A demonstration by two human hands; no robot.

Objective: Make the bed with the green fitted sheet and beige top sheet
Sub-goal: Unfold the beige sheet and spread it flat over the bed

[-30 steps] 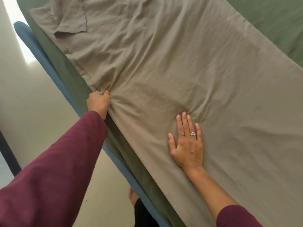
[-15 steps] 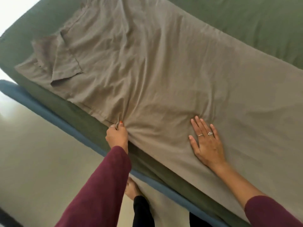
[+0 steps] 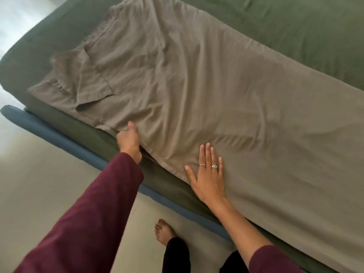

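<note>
We look down at a bed where the beige top sheet (image 3: 226, 99) lies wrinkled across the green fitted sheet (image 3: 285, 26). Our left hand (image 3: 129, 139) pinches the beige sheet's near edge, thumb on top. Our right hand (image 3: 208, 177) lies flat with straight fingers, pressing the beige sheet near that same edge. A bare foot (image 3: 163, 233) stands on the floor (image 3: 49, 184).

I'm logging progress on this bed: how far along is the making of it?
Done: the green fitted sheet already covers the mattress. In hand: the beige top sheet lies as a folded strip along the near side; the left hand pinches its edge while the right hand presses flat on it. Left: opening it across the exposed green, and flattening the turned-back corner.
</note>
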